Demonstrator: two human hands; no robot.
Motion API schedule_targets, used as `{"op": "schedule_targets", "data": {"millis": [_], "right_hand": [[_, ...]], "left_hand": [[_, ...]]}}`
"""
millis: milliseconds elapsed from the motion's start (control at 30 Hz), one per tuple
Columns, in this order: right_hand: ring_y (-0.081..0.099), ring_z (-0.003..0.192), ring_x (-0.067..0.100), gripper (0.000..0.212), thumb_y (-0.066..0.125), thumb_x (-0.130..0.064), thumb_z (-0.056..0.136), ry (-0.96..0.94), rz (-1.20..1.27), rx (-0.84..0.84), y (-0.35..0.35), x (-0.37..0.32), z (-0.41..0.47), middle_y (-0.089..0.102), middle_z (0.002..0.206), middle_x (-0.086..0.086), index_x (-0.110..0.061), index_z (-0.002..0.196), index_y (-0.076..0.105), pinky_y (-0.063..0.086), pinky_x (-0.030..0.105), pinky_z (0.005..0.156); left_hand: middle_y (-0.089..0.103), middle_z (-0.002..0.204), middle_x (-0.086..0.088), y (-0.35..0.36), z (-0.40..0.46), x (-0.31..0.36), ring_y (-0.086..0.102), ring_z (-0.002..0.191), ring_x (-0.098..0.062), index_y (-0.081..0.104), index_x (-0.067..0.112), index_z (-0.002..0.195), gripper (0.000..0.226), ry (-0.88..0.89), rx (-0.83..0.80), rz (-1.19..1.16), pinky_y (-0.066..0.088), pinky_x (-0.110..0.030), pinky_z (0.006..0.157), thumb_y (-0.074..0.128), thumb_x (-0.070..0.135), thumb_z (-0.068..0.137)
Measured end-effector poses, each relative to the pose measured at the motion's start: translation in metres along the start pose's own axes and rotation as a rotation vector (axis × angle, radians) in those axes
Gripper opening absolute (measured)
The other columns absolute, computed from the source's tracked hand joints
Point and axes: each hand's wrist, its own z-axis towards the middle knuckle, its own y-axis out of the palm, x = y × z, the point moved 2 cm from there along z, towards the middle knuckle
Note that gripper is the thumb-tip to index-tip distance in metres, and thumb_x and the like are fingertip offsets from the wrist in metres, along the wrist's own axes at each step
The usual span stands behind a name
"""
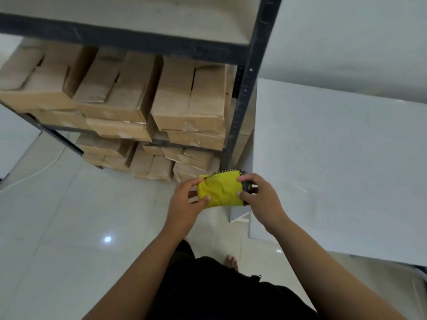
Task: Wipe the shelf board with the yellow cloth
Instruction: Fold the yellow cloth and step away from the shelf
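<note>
Cloth [220, 191], yellow and folded small, is sitting between my hands below the shelf board [129, 17]. My left hand [184, 204] is pinching one end, my right hand [261, 197] is gripping the dark stitched hem. It is looking soft, light and floppy, so bunching it in one palm should be best. Cardboard boxes [129, 88] are lying stacked behind.

Counts: two hands up, my left hand [184, 204] and right hand [261, 197], both pinching one yellow cloth [219, 190] at frame centre. One dark metal rack [245, 88], upper half of frame. One pale shelf board [129, 15] along the top. Cardboard boxes [189, 98] stacked on two lower levels; blurred, exact count unclear. One bare foot [232, 262], lower centre.
</note>
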Motion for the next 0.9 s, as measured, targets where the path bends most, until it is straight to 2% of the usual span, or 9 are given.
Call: {"op": "schedule_targets", "data": {"millis": [100, 300, 400, 500, 567, 633, 700, 800, 900], "right_hand": [[0.053, 0.089, 0.015, 0.032, 0.064, -0.002, 0.077, -0.008, -0.033, 0.04, -0.031, 0.02, -0.018, 0.057, 0.108, -0.001, -0.026, 0.097, 0.062, 0.05, 0.035, 0.08], [0.053, 0.091, 0.015, 0.032, 0.065, -0.002, 0.077, -0.021, -0.078, 0.19, -0.094, 0.053, -0.031, 0.051, 0.106, -0.003, -0.027, 0.098, 0.061, 0.049, 0.028, 0.077], [0.052, 0.09, 0.014, 0.031, 0.067, -0.004, 0.077, -0.02, -0.133, 0.253, -0.123, 0.068, -0.027, 0.051, 0.109, 0.0, -0.025, 0.099, 0.061, 0.041, 0.016, 0.071], [0.055, 0.092, 0.018, 0.029, 0.068, -0.007, 0.077, 0.027, -0.183, 0.284, -0.141, 0.084, -0.023, 0.053, 0.112, 0.0, -0.023, 0.1, 0.064, 0.045, 0.033, 0.085], [0.056, 0.091, 0.017, 0.028, 0.07, -0.011, 0.076, 0.052, -0.247, 0.28, -0.146, 0.094, -0.019, 0.053, 0.115, -0.003, -0.026, 0.099, 0.064, 0.035, 0.036, 0.091], [0.055, 0.096, 0.02, 0.027, 0.07, -0.015, 0.076, 0.08, -0.311, 0.257, -0.147, 0.102, -0.016, 0.052, 0.117, -0.005, -0.029, 0.098, 0.063, 0.018, 0.026, 0.077], [0.054, 0.099, 0.021, 0.026, 0.07, -0.017, 0.076, 0.099, -0.362, 0.222, -0.146, 0.11, -0.013, 0.051, 0.117, -0.006, -0.031, 0.098, 0.063, 0.012, 0.028, 0.069], [0.056, 0.095, 0.017, 0.026, 0.072, -0.018, 0.075, 0.094, -0.351, 0.158, -0.14, 0.118, -0.011, 0.052, 0.116, -0.006, -0.028, 0.098, 0.065, 0.016, 0.027, 0.077], [0.057, 0.098, 0.02, 0.028, 0.074, -0.018, 0.075, 0.047, -0.374, 0.104, -0.133, 0.12, -0.007, 0.052, 0.119, -0.003, -0.024, 0.102, 0.067, 0.025, 0.029, 0.087]], "left_hand": [[0.048, 0.122, -0.001, 0.032, -0.017, 0.004, 0.056, 0.104, -0.016, 0.056, 0.021, 0.117, 0.047, 0.046, -0.063, 0.051, 0.056, -0.03, 0.08, 0.073, 0.006, 0.076], [0.045, 0.115, 0.006, 0.097, -0.014, 0.028, 0.054, 0.098, -0.007, 0.055, 0.025, 0.115, 0.046, 0.22, -0.23, 0.228, 0.05, -0.011, 0.073, 0.074, 0.012, 0.075], [0.043, 0.117, 0.005, 0.131, -0.001, 0.038, 0.051, 0.098, -0.007, 0.057, 0.023, 0.115, 0.044, 0.264, -0.311, 0.325, 0.047, -0.013, 0.079, 0.074, 0.013, 0.075], [0.041, 0.117, 0.005, 0.159, 0.009, 0.041, 0.048, 0.094, -0.007, 0.056, 0.02, 0.119, 0.046, 0.298, -0.381, 0.453, 0.041, -0.017, 0.083, 0.073, 0.015, 0.077], [0.041, 0.12, 0.001, 0.171, 0.014, 0.04, 0.046, 0.097, -0.01, 0.054, 0.017, 0.122, 0.047, 0.297, -0.417, 0.535, 0.037, -0.018, 0.086, 0.071, 0.016, 0.078], [0.04, 0.125, -0.001, 0.178, 0.015, 0.037, 0.048, 0.1, -0.014, 0.053, 0.016, 0.124, 0.047, 0.277, -0.452, 0.612, 0.038, -0.021, 0.087, 0.069, 0.017, 0.08], [0.039, 0.129, -0.001, 0.181, 0.015, 0.035, 0.052, 0.102, -0.019, 0.052, 0.015, 0.126, 0.048, 0.278, -0.486, 0.7, 0.042, -0.027, 0.088, 0.069, 0.018, 0.081], [0.041, 0.131, -0.002, 0.18, 0.015, 0.032, 0.055, 0.101, -0.028, 0.051, 0.015, 0.128, 0.049, 0.324, -0.508, 0.856, 0.046, -0.039, 0.091, 0.068, 0.021, 0.082], [0.047, 0.127, -0.003, 0.173, 0.015, 0.03, 0.054, 0.101, -0.027, 0.054, 0.018, 0.125, 0.045, 0.442, -0.477, 1.013, 0.04, -0.035, 0.093, 0.067, 0.024, 0.082]]}}
